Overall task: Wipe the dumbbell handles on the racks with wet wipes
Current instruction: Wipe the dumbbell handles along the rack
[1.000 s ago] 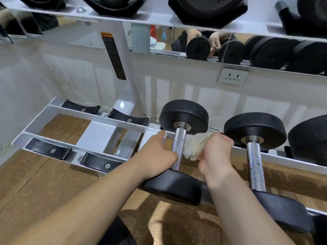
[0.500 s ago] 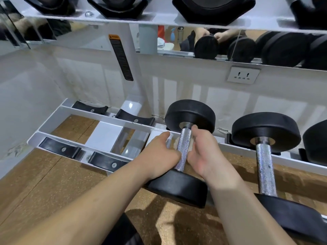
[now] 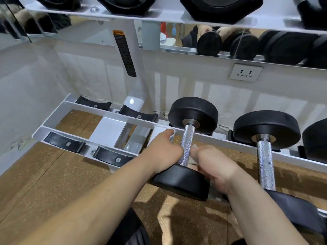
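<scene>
A black dumbbell with a knurled chrome handle (image 3: 188, 142) lies across the white lower rack (image 3: 106, 114). My left hand (image 3: 162, 152) grips the handle from the left, thumb pointing toward the far rail. My right hand (image 3: 214, 165) is curled against the handle's lower end, just above the near black head (image 3: 180, 183). It holds a white wet wipe (image 3: 192, 162), of which only a small piece shows under the fingers. A second dumbbell's chrome handle (image 3: 265, 165) lies to the right, untouched.
Several black cradles (image 3: 65, 144) on the rack's left part hold nothing. An upper shelf (image 3: 168, 15) with more dumbbells hangs overhead. A wall socket (image 3: 246, 73) and a mirror strip sit behind. Brown cork floor (image 3: 53, 183) lies below.
My right hand has gone from beside the handle with the wipe showing, onto the handle, then slid down to its near end. The left hand has kept its hold.
</scene>
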